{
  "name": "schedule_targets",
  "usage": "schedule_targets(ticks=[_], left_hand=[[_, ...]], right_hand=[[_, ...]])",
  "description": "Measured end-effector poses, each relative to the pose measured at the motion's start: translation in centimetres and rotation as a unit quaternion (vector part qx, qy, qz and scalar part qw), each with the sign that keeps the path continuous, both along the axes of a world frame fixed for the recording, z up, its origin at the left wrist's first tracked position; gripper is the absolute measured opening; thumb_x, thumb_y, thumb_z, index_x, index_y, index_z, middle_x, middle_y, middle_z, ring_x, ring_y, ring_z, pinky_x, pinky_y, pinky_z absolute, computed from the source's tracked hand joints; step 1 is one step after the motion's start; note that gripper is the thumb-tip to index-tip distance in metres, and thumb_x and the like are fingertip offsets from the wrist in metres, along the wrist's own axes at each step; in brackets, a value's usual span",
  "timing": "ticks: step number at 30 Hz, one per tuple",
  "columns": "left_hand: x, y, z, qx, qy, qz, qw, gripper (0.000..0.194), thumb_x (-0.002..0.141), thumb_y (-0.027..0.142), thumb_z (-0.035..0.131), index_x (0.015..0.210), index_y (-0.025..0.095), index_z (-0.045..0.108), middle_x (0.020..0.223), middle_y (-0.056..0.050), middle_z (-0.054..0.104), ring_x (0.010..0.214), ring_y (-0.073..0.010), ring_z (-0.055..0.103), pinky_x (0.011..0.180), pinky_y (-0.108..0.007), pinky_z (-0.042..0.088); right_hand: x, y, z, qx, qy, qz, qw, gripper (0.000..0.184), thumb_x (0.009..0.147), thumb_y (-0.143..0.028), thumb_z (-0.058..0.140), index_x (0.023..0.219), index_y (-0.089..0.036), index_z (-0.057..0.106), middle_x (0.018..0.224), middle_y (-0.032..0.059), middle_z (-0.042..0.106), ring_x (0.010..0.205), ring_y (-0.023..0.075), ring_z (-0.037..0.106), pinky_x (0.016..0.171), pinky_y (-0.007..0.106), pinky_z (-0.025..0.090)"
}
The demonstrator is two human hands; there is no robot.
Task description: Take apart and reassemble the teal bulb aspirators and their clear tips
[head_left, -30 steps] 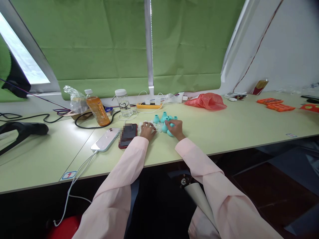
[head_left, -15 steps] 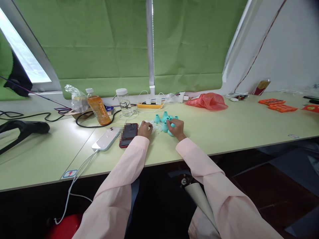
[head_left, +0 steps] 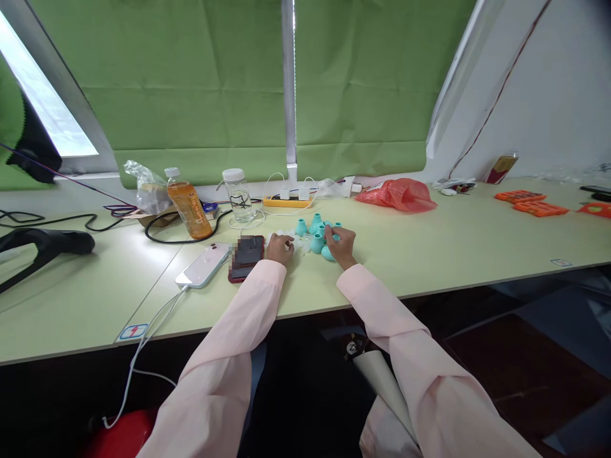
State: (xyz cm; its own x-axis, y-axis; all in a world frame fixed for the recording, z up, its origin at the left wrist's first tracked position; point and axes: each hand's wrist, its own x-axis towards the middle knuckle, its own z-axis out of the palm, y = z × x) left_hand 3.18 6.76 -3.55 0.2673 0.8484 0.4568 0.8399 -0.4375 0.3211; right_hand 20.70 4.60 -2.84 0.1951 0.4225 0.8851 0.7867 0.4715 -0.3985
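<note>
Several small teal, bulb-shaped pieces with narrow necks, like little vases (head_left: 317, 243), stand clustered on the table. Over the right side of this cluster is my right hand (head_left: 342, 247), thumb and fingers pinched together; whatever lies between the fingertips is too small to make out. My left hand (head_left: 280, 249) rests on the table to the left, its fingers curled inward beside small clear plastic pieces (head_left: 306, 243). Some of those pieces are partly hidden behind it, and what its fingertips hold cannot be made out. A rounded teal piece (head_left: 327, 254) lies just below my right fingers.
Left of my left hand lie a dark phone with a red edge (head_left: 248, 252) and a white phone (head_left: 203, 266) on a cable. Behind them stand a clear jar (head_left: 240, 202) and an orange drink bottle (head_left: 189, 211). A yellow power strip (head_left: 287, 202) and red bubble wrap (head_left: 398, 194) lie farther back.
My right hand has shifted slightly to the right, and more of the teal pieces beneath it shows. My left hand stays in nearly the same place.
</note>
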Motion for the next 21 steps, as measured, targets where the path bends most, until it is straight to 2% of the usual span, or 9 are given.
schedule_targets(ticks=[4, 8, 11, 13, 21], left_hand=[[0.11, -0.32, 0.22, -0.002, -0.011, 0.010, 1.000, 0.019, 0.081, 0.027, 0.047, 0.091, 0.014, 0.055, 0.093, -0.005, 0.056, 0.087, -0.0156, 0.053, 0.076, -0.035, 0.044], [0.06, -0.55, 0.44, 0.000, -0.032, 0.046, 0.998, 0.014, 0.079, 0.022, 0.048, 0.086, 0.014, 0.058, 0.087, -0.005, 0.059, 0.090, -0.0175, 0.050, 0.074, -0.034, 0.043], [-0.13, -0.51, 0.53, 0.000, -0.051, 0.078, 0.996, 0.016, 0.078, 0.020, 0.048, 0.090, 0.014, 0.057, 0.086, -0.007, 0.059, 0.093, -0.0198, 0.049, 0.071, -0.033, 0.043], [-0.27, -0.41, 0.57, -0.006, -0.059, 0.089, 0.994, 0.018, 0.080, 0.023, 0.047, 0.094, 0.015, 0.055, 0.089, -0.006, 0.058, 0.091, -0.0183, 0.051, 0.073, -0.034, 0.043], [-0.47, 0.04, 0.62, -0.040, -0.068, 0.073, 0.994, 0.021, 0.082, 0.028, 0.045, 0.096, 0.014, 0.053, 0.097, -0.006, 0.055, 0.084, -0.0147, 0.054, 0.073, -0.034, 0.046]], right_hand=[[0.05, 0.10, 0.02, -0.002, 0.019, -0.014, 1.000, 0.048, 0.082, -0.036, 0.034, 0.041, -0.016, 0.048, 0.039, 0.0004, 0.048, 0.041, 0.0089, 0.044, 0.046, 0.022, 0.031], [0.17, 0.14, 0.08, -0.001, 0.029, -0.019, 0.999, 0.048, 0.082, -0.037, 0.033, 0.040, -0.017, 0.048, 0.039, 0.0005, 0.048, 0.041, 0.0094, 0.045, 0.045, 0.022, 0.031], [0.34, 0.22, 0.09, 0.001, 0.033, -0.023, 0.999, 0.049, 0.082, -0.037, 0.033, 0.040, -0.017, 0.048, 0.038, 0.0003, 0.048, 0.040, 0.0093, 0.044, 0.044, 0.022, 0.030], [0.46, 0.31, 0.08, 0.002, 0.035, -0.027, 0.999, 0.049, 0.082, -0.037, 0.032, 0.040, -0.017, 0.048, 0.037, -0.0001, 0.047, 0.039, 0.0090, 0.043, 0.044, 0.022, 0.030], [0.20, 0.28, 0.07, 0.009, 0.005, -0.019, 1.000, 0.045, 0.079, -0.033, 0.038, 0.037, -0.017, 0.039, 0.035, -0.0017, 0.042, 0.036, 0.0075, 0.035, 0.044, 0.023, 0.028]])
